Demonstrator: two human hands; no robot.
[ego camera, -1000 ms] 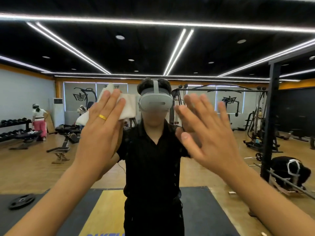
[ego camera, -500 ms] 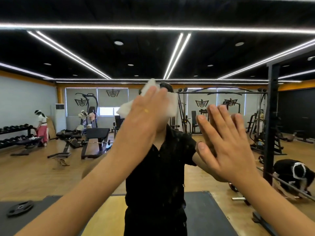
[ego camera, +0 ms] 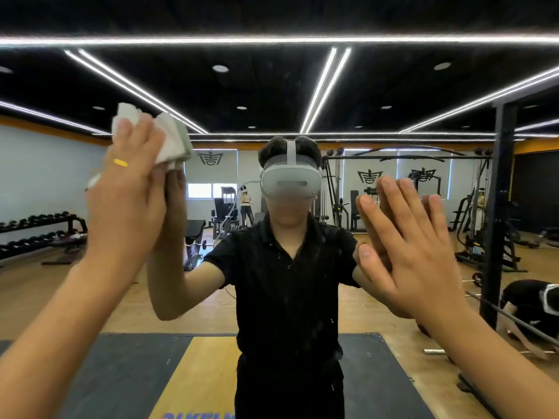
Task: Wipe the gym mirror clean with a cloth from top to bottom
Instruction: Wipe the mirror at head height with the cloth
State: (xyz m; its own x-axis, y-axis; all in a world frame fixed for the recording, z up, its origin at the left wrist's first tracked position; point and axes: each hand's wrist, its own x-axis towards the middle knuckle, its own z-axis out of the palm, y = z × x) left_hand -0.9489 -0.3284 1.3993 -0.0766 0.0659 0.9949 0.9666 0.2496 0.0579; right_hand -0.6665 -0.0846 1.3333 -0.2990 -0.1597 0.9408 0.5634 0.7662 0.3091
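The gym mirror (ego camera: 272, 95) fills the whole view and reflects me and the room. My left hand (ego camera: 127, 195), with a yellow ring on one finger, presses a crumpled white cloth (ego camera: 169, 140) flat against the glass at the upper left with straight fingers. The cloth sticks out above and to the right of the fingertips. My right hand (ego camera: 405, 246) lies flat on the mirror at the middle right with fingers straight and spread, holding nothing. Small white specks show on the glass over the black shirt's reflection.
The mirror reflects a dumbbell rack (ego camera: 36, 231) at the left, benches, a cable machine (ego camera: 402, 189) behind, a black rack post (ego camera: 496, 207) at the right, a crouched person (ego camera: 532, 303) at the lower right and a grey-and-yellow floor mat (ego camera: 127, 376).
My left hand has carried the cloth from the middle of the mirror to the upper left. My right hand stays flat on the glass at the right.
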